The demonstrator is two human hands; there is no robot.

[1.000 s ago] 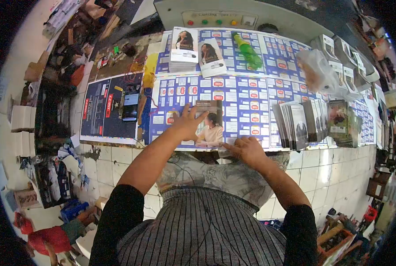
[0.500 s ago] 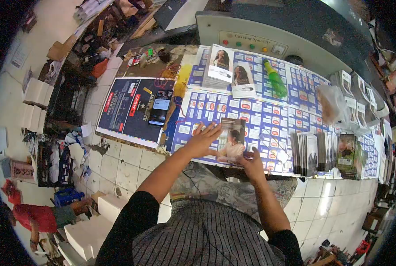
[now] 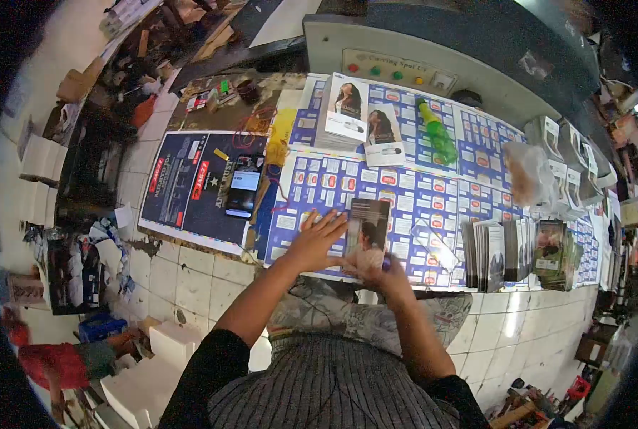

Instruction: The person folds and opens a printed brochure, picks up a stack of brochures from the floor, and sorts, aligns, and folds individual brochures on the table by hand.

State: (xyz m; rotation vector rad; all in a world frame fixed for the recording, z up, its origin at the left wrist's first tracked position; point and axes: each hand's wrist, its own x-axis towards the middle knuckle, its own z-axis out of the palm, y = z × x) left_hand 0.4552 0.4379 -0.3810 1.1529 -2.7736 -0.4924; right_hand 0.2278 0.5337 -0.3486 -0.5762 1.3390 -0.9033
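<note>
A printed leaflet (image 3: 369, 227) with a dark top and a photo of a person lies at the table's front edge. My left hand (image 3: 317, 243) rests with fingers spread at its left side. My right hand (image 3: 390, 277) is at the leaflet's lower right corner, blurred, its fingers bent; what they hold, if anything, is unclear. Just right of the leaflet lies a clear plastic piece (image 3: 435, 244). Farther back stand a stack of white cards (image 3: 346, 111) and one loose white card (image 3: 384, 136).
Fanned leaflets (image 3: 485, 254) stand at the right, near a plastic bag (image 3: 527, 171). A green bottle (image 3: 437, 136) lies at the back. A phone (image 3: 243, 187) is at the left. A co-worker in red (image 3: 54, 365) is at the lower left.
The camera view has shifted. My right hand has come from beside the leaflet onto its lower right corner. The clear piece lies at the right, where it was half a second ago.
</note>
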